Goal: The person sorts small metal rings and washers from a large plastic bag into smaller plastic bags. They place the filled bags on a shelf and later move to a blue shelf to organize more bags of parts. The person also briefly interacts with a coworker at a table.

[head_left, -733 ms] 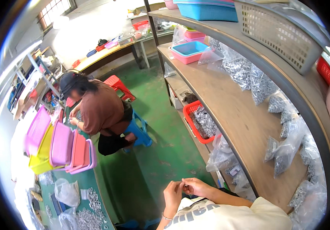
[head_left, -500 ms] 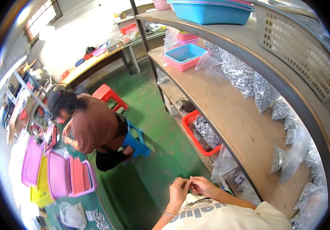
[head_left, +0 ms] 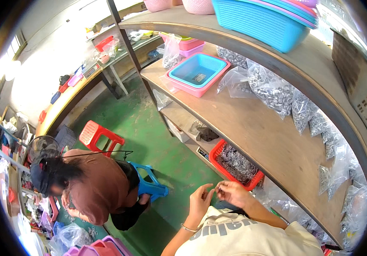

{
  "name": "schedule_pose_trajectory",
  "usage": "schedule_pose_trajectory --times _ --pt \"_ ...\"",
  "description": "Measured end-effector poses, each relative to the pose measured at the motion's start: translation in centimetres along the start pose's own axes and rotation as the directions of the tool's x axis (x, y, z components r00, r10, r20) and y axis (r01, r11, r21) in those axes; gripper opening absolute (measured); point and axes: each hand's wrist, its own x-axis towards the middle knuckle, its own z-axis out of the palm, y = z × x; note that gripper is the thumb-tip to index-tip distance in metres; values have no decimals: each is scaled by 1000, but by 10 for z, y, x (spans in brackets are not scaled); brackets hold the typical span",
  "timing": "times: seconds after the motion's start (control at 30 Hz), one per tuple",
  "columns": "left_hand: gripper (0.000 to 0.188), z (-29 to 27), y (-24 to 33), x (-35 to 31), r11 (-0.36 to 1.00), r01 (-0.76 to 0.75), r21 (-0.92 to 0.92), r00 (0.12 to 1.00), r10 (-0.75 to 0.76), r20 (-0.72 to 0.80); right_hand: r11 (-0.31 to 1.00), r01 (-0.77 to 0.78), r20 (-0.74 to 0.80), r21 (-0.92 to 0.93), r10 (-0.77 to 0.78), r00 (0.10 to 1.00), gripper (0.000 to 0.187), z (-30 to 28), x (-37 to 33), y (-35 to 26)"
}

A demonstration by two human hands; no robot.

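Note:
Both of my hands are raised in front of my cream shirt [head_left: 230, 234], near the lower middle of the view. My left hand [head_left: 199, 201] has its thumb and forefinger a little apart, pointing toward the other hand, with nothing visible between them. A narrow gap separates it from my right hand [head_left: 233, 194], whose fingers are curled in a pinch. Something small and dark shows at those fingertips, too small to name. Just beyond the right hand, a red basket [head_left: 256, 181] of shiny metal parts [head_left: 236, 164] stands on the low shelf.
A shelf rack [head_left: 251, 123] curves along my right, holding bags of metal parts [head_left: 273, 91], a blue tray [head_left: 200, 70] in a pink one, and stacked blue baskets [head_left: 260, 25]. At left a person in brown [head_left: 100, 183] sits on a blue stool [head_left: 152, 187]. A red stool [head_left: 96, 136] stands behind.
My hands, touching at the fingertips before, have parted slightly. The view has shifted, so the seated person appears lower and farther left and the shelf's trays look closer.

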Motion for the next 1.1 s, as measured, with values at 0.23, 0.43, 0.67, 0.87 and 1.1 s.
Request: schedule_pose_trajectory --times 0.23,0.43,0.67,0.87,1.1 --pt "16 -8 -28 60 998 56 4 990 -56 127 961 269 -105 -57 -274 956 18 19 54 -137" --pt "17 -4 -25 119 999 11 -49 982 -1 190 630 540 -116 -557 -704 701 26 22 135 -268" --pt "15 -17 -38 180 986 41 -162 939 18 343 -163 -212 37 -963 -866 499 40 -17 213 -311" --pt "14 -29 -51 245 932 142 -334 864 48 501 -76 -42 63 -996 -964 259 21 -1 189 -308" --pt "39 18 -40 271 478 805 -350 363 68 929 182 -23 -175 -983 -895 410 15 101 84 -251"
